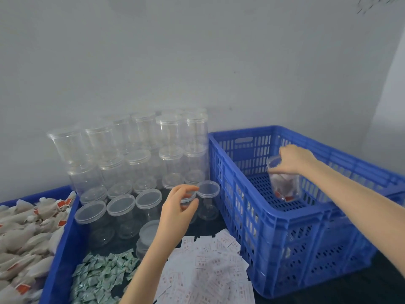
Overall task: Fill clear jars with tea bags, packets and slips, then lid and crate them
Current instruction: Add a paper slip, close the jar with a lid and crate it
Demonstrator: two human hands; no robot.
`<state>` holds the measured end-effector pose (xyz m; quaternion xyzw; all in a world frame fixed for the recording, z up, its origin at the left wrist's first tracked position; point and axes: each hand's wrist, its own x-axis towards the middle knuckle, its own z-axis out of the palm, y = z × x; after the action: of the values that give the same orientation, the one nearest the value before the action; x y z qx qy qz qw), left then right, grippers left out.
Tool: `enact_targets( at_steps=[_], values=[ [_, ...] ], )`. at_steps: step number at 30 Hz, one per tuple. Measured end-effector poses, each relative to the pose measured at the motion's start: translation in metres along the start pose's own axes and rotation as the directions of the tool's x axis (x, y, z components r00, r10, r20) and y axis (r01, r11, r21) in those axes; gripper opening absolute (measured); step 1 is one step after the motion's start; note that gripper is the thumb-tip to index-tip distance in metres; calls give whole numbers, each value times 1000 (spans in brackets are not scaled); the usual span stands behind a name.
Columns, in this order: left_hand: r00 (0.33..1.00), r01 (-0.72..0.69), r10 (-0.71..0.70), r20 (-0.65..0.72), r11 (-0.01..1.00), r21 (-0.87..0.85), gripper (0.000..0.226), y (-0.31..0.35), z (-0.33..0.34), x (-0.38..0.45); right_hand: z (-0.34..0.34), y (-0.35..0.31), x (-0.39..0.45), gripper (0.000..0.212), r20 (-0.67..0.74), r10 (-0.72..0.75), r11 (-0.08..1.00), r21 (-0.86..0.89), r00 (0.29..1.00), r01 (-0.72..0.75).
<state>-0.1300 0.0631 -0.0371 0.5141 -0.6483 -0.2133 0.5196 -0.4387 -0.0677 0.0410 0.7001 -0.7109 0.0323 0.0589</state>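
We are at the crating step for one jar: our right hand grips the lidded top of a filled clear plastic jar, fingers curled over its lid, and holds it inside the blue slotted plastic crate, low above the crate floor. White bags and red tags show through the jar wall. We judge this among the first jars crated, since the crate floor around it looks bare, though something pale shows through the slots of the near-left wall and we cannot tell what it is.

Our left hand reaches for the next empty clear jar in the front row, thumb and fingers half curled around its rim; whether they already pinch it we cannot tell.

Much is left: a two-tier stack of empty lidded clear jars stands against the wall, with more in front. The blue tray of white tea bags with red tags on the left is full. Green-and-white packets and white printed paper slips lie heaped on the dark table, near our left forearm.

Little blocks the way; the crate's tall near wall must be cleared, and the neighbouring jar stands just beside our target
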Motion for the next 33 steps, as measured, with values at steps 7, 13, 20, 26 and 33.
enact_targets(
  at_steps=[7, 13, 20, 26, 33],
  values=[
    [1000, 8, -8, -6, 1000, 4, 35, -7, -6, 0, 27, -1, 2, 54, 261, 48, 986, -167, 964, -4],
    [1000, -1, 1, -4, 1000, 22, 36, -11, -9, -1, 50, -9, 5, 57, 542, -47, 986, -111, 839, 127],
    [999, 33, -34, 17, 999, 30, 37, -19, -10, 0, 66, -8, 1, 71, 792, -118, 953, -78, 599, 292],
    [999, 43, -44, 26, 998, 42, 37, -21, -11, 2, 65, -7, 2, 73, 844, -115, 968, -24, 524, 250],
    [999, 28, -30, 32, 999, 40, 35, -22, -12, 2, 60, -13, 0, 60, 891, -81, 989, 15, 446, 149]
  ],
)
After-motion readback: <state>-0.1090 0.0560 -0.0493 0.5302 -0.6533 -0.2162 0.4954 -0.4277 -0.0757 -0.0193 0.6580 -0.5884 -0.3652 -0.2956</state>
